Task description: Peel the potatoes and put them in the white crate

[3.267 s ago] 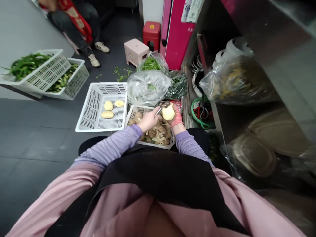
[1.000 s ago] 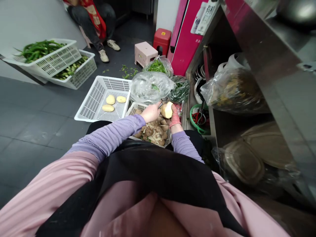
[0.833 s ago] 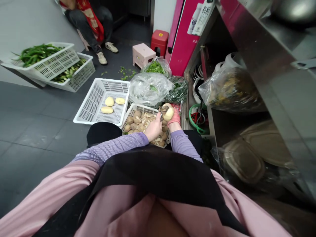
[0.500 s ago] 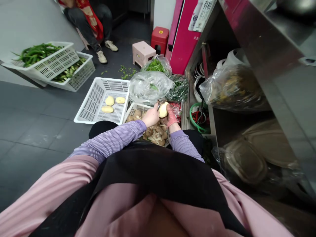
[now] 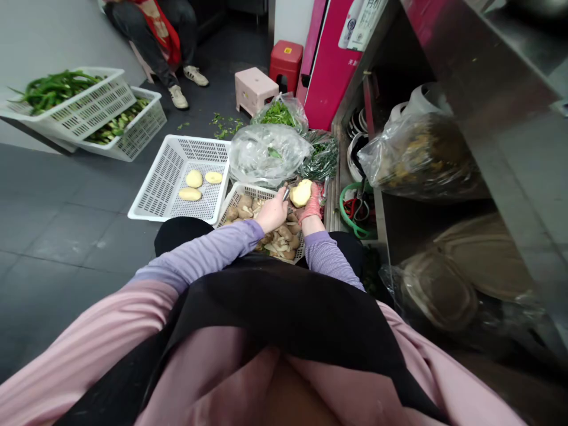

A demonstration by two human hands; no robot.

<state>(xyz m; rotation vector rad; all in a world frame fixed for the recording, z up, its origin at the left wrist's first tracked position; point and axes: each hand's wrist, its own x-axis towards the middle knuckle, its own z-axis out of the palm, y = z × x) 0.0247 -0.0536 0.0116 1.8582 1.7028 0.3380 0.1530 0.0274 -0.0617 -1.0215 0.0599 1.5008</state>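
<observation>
My left hand point(image 5: 273, 212) is closed on a small peeler point(image 5: 287, 193), whose metal end points at a pale, mostly peeled potato point(image 5: 301, 193). That potato is in my right hand point(image 5: 312, 204), which wears a pinkish-red glove. Both hands are above a white basket point(image 5: 225, 208) of unpeeled potatoes point(image 5: 245, 202) and peelings point(image 5: 281, 244). To the left, a larger white basket point(image 5: 148, 185) holds three peeled potatoes point(image 5: 194, 178).
Plastic bags with greens point(image 5: 278, 112) lie beyond the basket, near a pink stool point(image 5: 256, 89) and red stool point(image 5: 287, 58). Crates of green vegetables point(image 5: 97, 106) stand left. A person's legs point(image 5: 153, 44) show behind. A metal shelf point(image 5: 501, 118) flanks the right.
The potato in my right hand has turned, showing a broader pale face. My left hand and the peeler have moved slightly down from it. The whole view has shifted a little.
</observation>
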